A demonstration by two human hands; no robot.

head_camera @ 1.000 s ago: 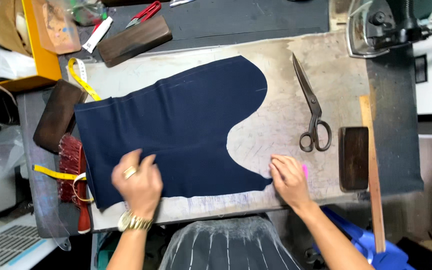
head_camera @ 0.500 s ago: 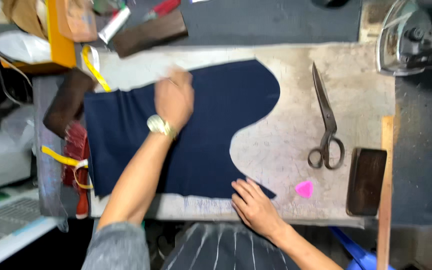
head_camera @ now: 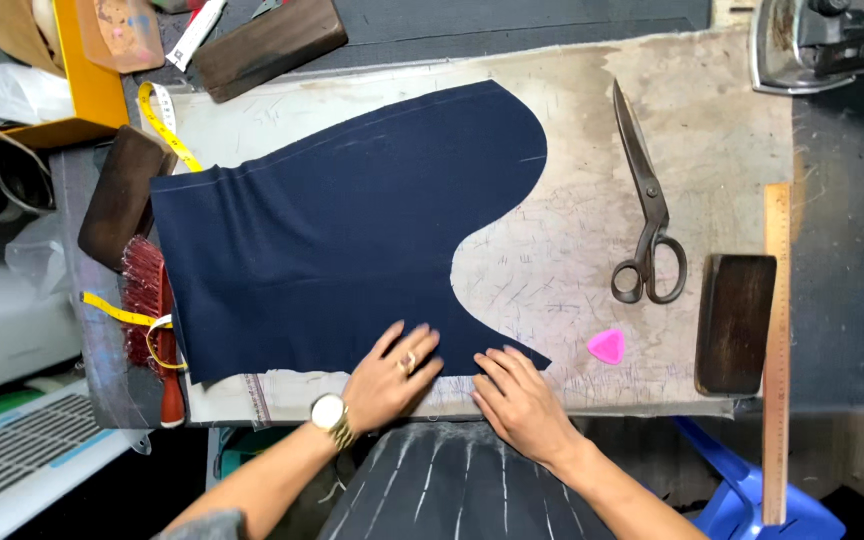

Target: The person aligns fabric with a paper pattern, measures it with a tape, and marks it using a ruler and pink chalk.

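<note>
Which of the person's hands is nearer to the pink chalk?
Right. The right hand rests just left of the pink chalk, while the left hand lies farther left on the navy fabric.

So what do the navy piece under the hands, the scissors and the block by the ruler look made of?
Navy piece: woven cloth, matte, with soft ripples. Scissors: dark, dull metal, probably steel. Block: dark wood, smooth and faintly glossy, with grain visible. Ruler: light wood, seemingly unvarnished.

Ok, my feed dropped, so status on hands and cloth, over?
Both hands flat on navy cloth near edge: left hand, right hand. Nothing gripped. Scissors, pink chalk lie apart, right.
</note>
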